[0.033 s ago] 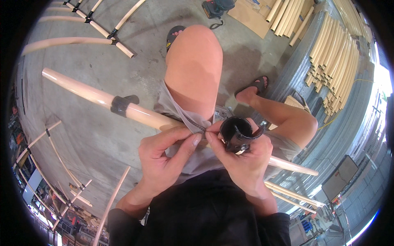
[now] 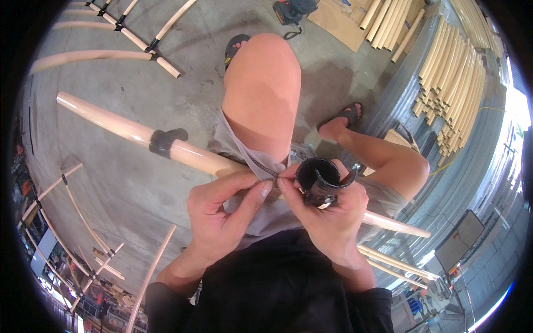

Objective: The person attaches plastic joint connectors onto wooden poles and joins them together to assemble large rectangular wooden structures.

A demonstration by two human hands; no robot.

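Observation:
My left hand (image 2: 219, 213) is closed, its thumb and forefinger pinching the dark-edged hem of the grey shorts (image 2: 256, 162) over my lap. My right hand (image 2: 327, 213) meets it there, its thumb and fingertip pinched at the same fold of cloth. A black pipe joint (image 2: 317, 176) with a round, open-sided collar rests in the right hand's fingers, its hollow facing up. Beneath both hands a long beige pipe (image 2: 111, 119) lies across my lap, its middle partly hidden by the hands and cloth. Another black joint (image 2: 162, 143) is fitted around this pipe, left of my knee.
Frames of beige pipes (image 2: 133, 39) with black joints stand at the far left and lower left. Stacked beige pipes (image 2: 449, 83) lie on grey metal lengths at right. A cordless tool (image 2: 294, 11) and cardboard (image 2: 338, 25) are on the floor ahead.
The black pipe joint in my right hand has shifted very slightly to the left. Both hands otherwise keep their places.

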